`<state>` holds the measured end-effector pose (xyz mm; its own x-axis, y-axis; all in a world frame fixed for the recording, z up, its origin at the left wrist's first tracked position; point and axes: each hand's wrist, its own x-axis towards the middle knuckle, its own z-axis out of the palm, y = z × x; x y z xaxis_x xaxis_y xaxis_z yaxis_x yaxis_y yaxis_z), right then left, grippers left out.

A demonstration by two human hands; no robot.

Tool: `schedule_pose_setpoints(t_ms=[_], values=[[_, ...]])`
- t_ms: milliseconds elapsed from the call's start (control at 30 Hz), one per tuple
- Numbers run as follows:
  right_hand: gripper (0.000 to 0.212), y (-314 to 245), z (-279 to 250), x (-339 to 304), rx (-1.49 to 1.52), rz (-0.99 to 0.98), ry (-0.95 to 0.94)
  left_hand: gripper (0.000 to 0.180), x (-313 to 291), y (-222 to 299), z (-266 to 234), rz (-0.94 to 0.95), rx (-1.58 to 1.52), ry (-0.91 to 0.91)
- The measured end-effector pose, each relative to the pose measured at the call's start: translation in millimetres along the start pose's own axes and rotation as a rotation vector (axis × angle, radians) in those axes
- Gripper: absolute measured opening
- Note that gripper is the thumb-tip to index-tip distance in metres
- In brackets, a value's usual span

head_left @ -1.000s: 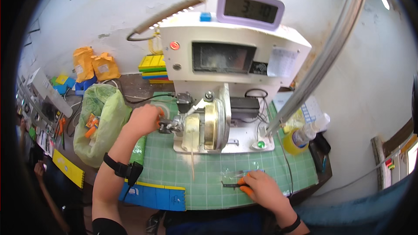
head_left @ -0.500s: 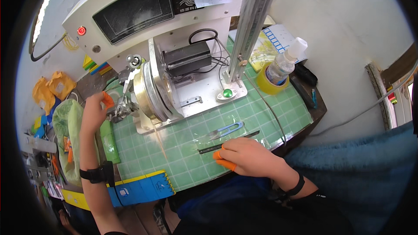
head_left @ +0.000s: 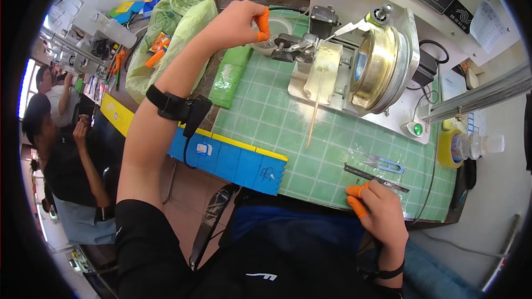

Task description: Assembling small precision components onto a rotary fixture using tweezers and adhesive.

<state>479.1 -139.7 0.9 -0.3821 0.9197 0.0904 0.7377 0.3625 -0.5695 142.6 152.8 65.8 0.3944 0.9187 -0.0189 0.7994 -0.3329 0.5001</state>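
My left hand (head_left: 235, 25), with orange finger cots, is at the rim of a clear bowl (head_left: 266, 44) that holds small bits. Its fingertips are pinched together, and I cannot make out anything between them. Just right of the bowl is a metal clamp (head_left: 299, 49) on the machine. A thin wooden stick (head_left: 313, 119) sticks out below a cream-coloured block (head_left: 324, 69). My right hand (head_left: 382, 213), also in orange cots, rests loosely at the mat's front edge, thumb and finger a little apart. Beside it lie black tweezers (head_left: 368, 175) and blue-handled thread snips (head_left: 390, 165).
A brass-coloured wheel (head_left: 377, 72) stands on the machine base. Left of the mat are a green packet (head_left: 230, 77) and a bin lined with a green bag (head_left: 166, 33). Blue boards (head_left: 227, 160) lie along the front edge. A bottle (head_left: 471, 147) stands by yellow tape. Other people sit far left.
My view has swung to the left, so the machine appears farther right. My left hand stays by the bowl and clamp. My right hand has drawn back slightly from the black tweezers.
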Motion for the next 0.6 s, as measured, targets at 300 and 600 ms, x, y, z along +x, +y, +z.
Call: schedule_pose_setpoints(t_ms=[300,600], values=[[0.017,-9,5,5,-0.021,-0.015,0.003,0.015,1,-29,4,0.266,0.064,0.084],[0.015,-13,3,5,-0.011,0.003,-0.006,0.016,2,-37,1,0.192,0.0,0.021]])
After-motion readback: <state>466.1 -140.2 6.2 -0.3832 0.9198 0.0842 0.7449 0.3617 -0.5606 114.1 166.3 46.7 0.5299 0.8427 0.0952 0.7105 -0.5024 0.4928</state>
